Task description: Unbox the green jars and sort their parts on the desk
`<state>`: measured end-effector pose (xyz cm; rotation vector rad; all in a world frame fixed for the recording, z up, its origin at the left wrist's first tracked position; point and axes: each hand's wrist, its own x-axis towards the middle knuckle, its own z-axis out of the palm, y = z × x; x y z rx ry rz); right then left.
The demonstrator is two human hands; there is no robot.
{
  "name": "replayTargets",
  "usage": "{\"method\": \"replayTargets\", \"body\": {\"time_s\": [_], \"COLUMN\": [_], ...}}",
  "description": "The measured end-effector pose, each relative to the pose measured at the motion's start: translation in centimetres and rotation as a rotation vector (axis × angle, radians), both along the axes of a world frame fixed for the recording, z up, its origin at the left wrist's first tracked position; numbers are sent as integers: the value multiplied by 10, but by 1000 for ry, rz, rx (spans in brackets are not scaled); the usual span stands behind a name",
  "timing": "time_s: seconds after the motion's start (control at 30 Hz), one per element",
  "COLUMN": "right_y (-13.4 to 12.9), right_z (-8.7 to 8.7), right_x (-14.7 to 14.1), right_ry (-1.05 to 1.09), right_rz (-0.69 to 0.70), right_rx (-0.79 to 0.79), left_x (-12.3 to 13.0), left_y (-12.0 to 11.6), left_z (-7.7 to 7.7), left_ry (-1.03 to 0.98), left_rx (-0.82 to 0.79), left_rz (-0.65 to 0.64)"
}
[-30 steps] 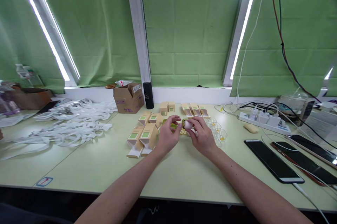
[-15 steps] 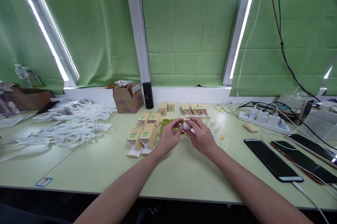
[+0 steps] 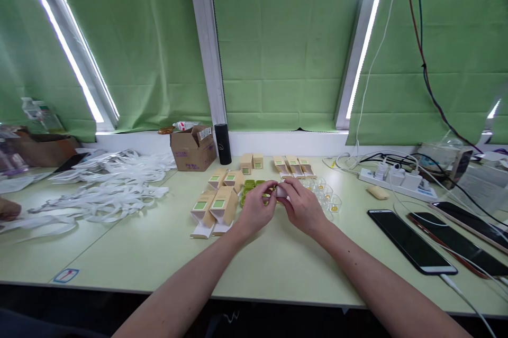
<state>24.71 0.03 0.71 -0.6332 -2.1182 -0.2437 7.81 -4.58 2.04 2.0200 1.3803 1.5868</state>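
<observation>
Both of my hands meet over the middle of the table, closed on one small white object. My left hand pinches its left side, where a bit of green shows between the fingertips. My right hand wraps round the right side and covers most of it. Green square containers lie just behind and left of my left hand. Several clear cups with yellow centres stand to the right of my right hand. Open tan cartons with green labels stand to the left.
More tan cartons stand behind. White straps and another person's hand are at left. A cardboard box and black cylinder stand at the back. Phones, cables and a power strip lie right.
My fingers have closed further round the white object, which is turned and more covered. Another person's hand has come into view at the left edge by the straps.
</observation>
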Motion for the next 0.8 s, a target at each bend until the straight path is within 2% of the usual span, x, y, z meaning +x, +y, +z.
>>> {"method": "replayTargets", "body": {"time_s": [0.23, 0.53, 0.67, 0.8], "right_y": [-1, -2, -3, -1], "right_z": [-2, -1, -1, -4], "right_x": [-7, -11, -11, -8], "right_ry": [-57, -66, -51, 29], "right_rz": [-81, -132, -122, -52], "right_rx": [22, 62, 45, -46], "left_x": [3, 5, 4, -4], "left_y": [0, 3, 4, 3], "left_z": [3, 0, 0, 2], "left_ry": [-27, -114, -114, -34], "left_rx": [-69, -126, -130, -54], "left_rz": [42, 15, 15, 3]}}
